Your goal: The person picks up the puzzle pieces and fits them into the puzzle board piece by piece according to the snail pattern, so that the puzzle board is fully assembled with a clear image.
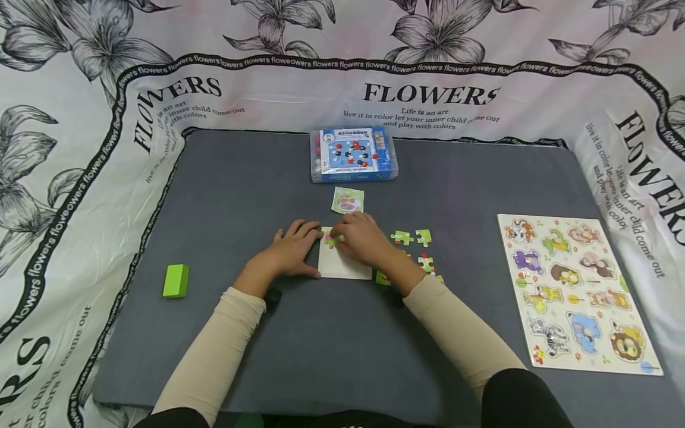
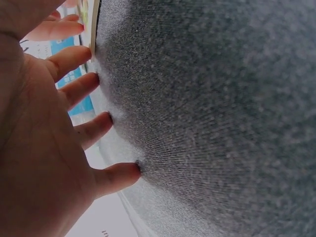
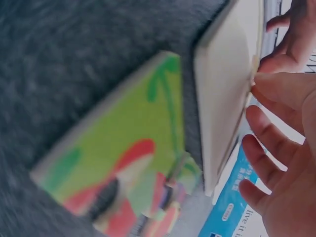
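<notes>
My left hand [image 1: 291,249] lies spread beside the left edge of a pale square board [image 1: 342,269], its fingertips resting on the grey cloth. Over the board's top part is my right hand [image 1: 364,239], with thumb and forefinger pinching a small green puzzle piece [image 1: 329,240] at the upper left corner. Its other fingers [image 3: 269,131] are loosely bent in the right wrist view. Right of the board lie several loose green puzzle pieces [image 1: 402,237], partly hidden under the right forearm. One loose corner piece [image 3: 143,123] shows large and blurred in the right wrist view.
Just above the board lies a small picture card [image 1: 348,200]. A blue plastic case [image 1: 354,156] stands at the table's back edge. A large animal puzzle board [image 1: 580,294] is at the right, and a green block [image 1: 176,281] at the left. Grey cloth [image 1: 332,351] covers the table.
</notes>
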